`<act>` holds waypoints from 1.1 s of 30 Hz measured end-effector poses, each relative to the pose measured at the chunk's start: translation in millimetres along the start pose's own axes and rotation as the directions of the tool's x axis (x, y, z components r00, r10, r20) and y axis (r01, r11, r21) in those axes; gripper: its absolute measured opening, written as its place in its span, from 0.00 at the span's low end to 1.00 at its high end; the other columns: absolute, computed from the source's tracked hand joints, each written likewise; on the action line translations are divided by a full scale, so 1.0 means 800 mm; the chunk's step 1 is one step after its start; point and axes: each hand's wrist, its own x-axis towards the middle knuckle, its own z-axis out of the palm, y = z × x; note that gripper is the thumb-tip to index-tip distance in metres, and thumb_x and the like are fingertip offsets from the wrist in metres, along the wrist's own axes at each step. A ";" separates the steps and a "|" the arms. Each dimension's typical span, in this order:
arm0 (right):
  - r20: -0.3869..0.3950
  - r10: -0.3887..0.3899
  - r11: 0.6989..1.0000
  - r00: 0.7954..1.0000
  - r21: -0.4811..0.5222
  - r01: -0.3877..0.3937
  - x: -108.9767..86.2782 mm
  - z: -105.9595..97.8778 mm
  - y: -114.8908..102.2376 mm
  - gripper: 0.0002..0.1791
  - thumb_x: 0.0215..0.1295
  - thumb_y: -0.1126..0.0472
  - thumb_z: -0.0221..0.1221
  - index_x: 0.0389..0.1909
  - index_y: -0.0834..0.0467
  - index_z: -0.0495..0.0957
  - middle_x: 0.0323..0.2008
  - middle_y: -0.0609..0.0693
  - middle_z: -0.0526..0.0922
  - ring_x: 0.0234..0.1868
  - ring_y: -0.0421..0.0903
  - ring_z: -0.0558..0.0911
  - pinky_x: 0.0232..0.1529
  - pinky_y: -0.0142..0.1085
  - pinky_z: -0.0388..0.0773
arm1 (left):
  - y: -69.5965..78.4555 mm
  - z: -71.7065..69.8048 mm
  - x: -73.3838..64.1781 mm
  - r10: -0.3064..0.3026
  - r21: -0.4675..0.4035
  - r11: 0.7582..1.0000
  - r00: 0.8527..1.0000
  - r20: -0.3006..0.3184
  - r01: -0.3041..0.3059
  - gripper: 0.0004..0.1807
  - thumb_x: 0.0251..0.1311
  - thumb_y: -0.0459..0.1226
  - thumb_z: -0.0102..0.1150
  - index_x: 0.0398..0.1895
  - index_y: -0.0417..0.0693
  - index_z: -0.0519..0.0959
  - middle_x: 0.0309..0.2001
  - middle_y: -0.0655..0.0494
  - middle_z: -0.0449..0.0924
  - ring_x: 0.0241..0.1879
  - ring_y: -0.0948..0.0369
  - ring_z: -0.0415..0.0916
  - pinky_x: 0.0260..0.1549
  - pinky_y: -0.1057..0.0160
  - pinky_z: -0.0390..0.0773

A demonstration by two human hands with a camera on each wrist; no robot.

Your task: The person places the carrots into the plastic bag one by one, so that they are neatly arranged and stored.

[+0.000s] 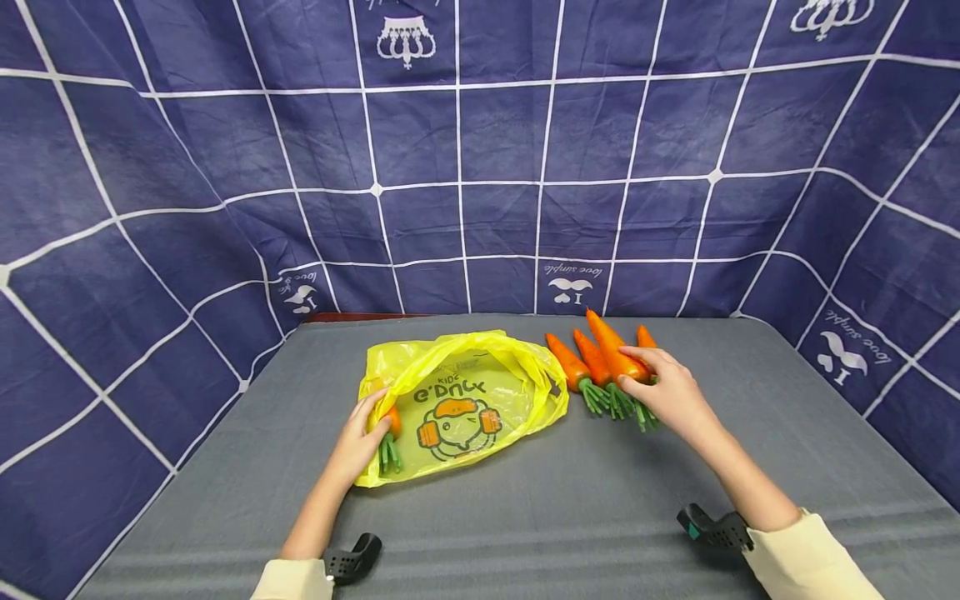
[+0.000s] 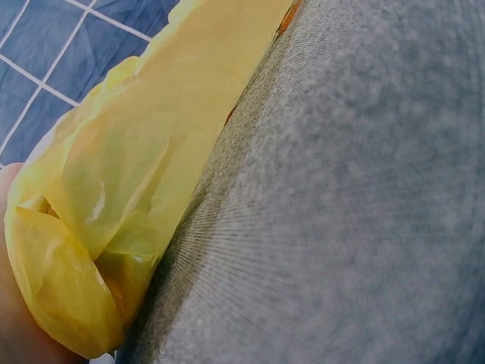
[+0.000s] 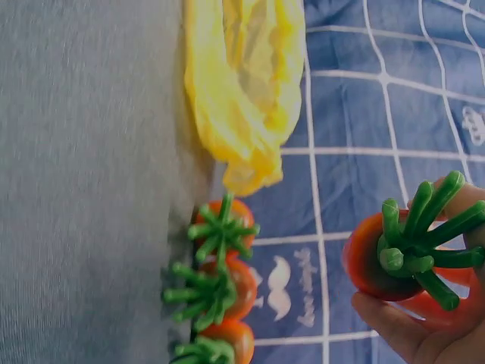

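Right hand (image 1: 671,387) grasps one carrot (image 1: 617,357), raised above three more carrots (image 1: 567,363) near the far edge of the grey surface (image 1: 525,517), right of centre. Left hand (image 1: 358,437) grips the left side of the yellow plastic bag (image 1: 551,408), left of centre, with another carrot (image 1: 394,423) inside. A loose hold on that glossy, tapered body could drop it; should the left hand slacken, the thin rim might collapse.
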 end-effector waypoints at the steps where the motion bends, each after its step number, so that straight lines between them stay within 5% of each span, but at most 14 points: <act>1: -0.004 -0.008 1.000 1.000 0.003 0.008 -0.002 0.001 -0.003 0.24 0.56 0.56 0.57 0.56 0.57 0.72 0.54 0.61 0.74 0.48 0.57 0.74 0.44 0.49 0.70 | 0.000 0.000 0.000 0.001 -0.001 1.000 1.000 0.000 -0.001 0.25 0.63 0.36 0.48 0.65 0.49 0.61 0.66 0.44 0.55 0.67 0.45 0.50 0.62 0.39 0.52; 19: 0.058 -0.129 0.990 0.990 0.069 0.125 -0.032 0.023 -0.056 0.22 0.53 0.59 0.60 0.52 0.53 0.75 0.52 0.53 0.77 0.46 0.49 0.75 0.39 0.39 0.73 | 0.000 0.000 -0.003 0.003 -0.009 1.000 1.000 0.004 -0.003 0.25 0.64 0.36 0.48 0.65 0.49 0.61 0.67 0.44 0.55 0.68 0.45 0.50 0.62 0.39 0.51; 26: 0.069 -0.192 0.979 0.979 0.082 0.187 -0.044 0.034 -0.074 0.22 0.51 0.59 0.62 0.51 0.51 0.76 0.50 0.50 0.78 0.51 0.49 0.76 0.49 0.45 0.73 | 0.000 -0.001 -0.002 0.013 0.006 1.000 1.000 0.002 -0.013 0.25 0.64 0.38 0.47 0.65 0.49 0.60 0.67 0.44 0.55 0.67 0.45 0.50 0.62 0.39 0.52; 33: 0.146 -0.204 0.976 0.968 0.109 0.189 -0.053 0.052 -0.085 0.22 0.51 0.59 0.62 0.51 0.48 0.76 0.49 0.46 0.77 0.46 0.44 0.76 0.41 0.36 0.74 | 0.000 -0.002 -0.003 0.022 0.006 1.000 1.000 -0.006 -0.022 0.25 0.63 0.37 0.48 0.65 0.49 0.61 0.66 0.44 0.56 0.67 0.45 0.51 0.62 0.40 0.52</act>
